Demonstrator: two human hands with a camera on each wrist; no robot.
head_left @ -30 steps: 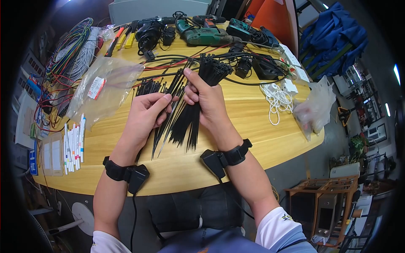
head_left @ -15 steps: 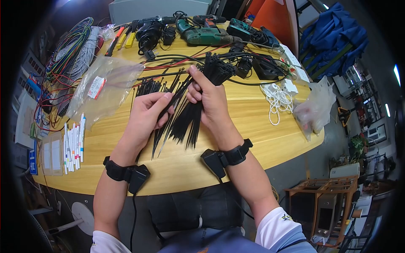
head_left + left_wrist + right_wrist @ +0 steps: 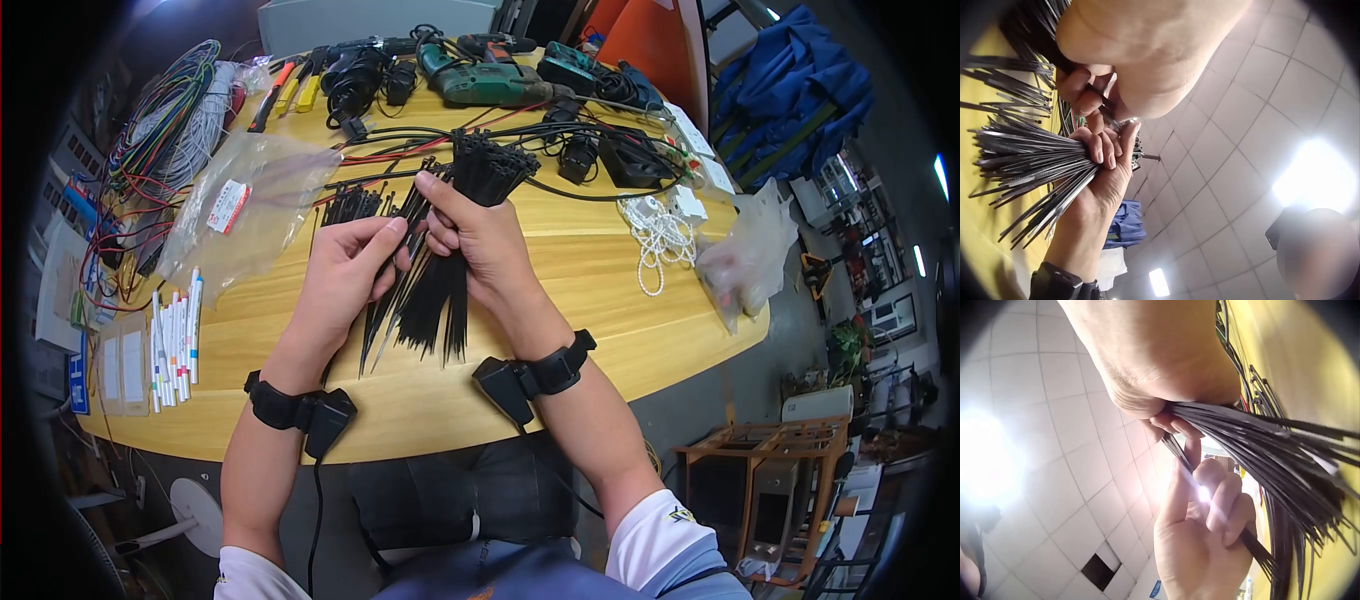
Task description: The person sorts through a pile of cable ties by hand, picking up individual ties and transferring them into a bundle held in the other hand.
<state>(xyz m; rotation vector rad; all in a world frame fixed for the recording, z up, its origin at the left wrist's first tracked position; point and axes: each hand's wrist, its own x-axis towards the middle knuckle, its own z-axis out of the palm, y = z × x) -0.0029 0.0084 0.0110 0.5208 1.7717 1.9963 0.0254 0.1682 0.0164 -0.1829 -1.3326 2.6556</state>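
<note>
My right hand (image 3: pixel 490 245) grips a thick bundle of black cable ties (image 3: pixel 433 305), heads fanned above the fist and tails hanging below. In the left wrist view that bundle (image 3: pixel 1041 156) spreads out from the curled fingers. To its left, my left hand (image 3: pixel 345 270) pinches a thinner bunch of cable ties between thumb and fingers. This bunch (image 3: pixel 1259 553) shows below the left fist in the right wrist view, and its upper part reaches the right fingertips. More cable ties (image 3: pixel 350 205) lie on the table behind the left hand.
A clear plastic bag (image 3: pixel 255 200) and several markers (image 3: pixel 178 345) lie left, beside coiled wires (image 3: pixel 175 130). Green power drills (image 3: pixel 490 85) and black cables stretch across the back. A white beaded cord (image 3: pixel 655 240) and another plastic bag (image 3: pixel 745 260) sit at right.
The right hand shifts slightly right, then back left toward the left hand, its bundle's heads swinging with it. The left hand stays almost in place, still pinching its bunch.
</note>
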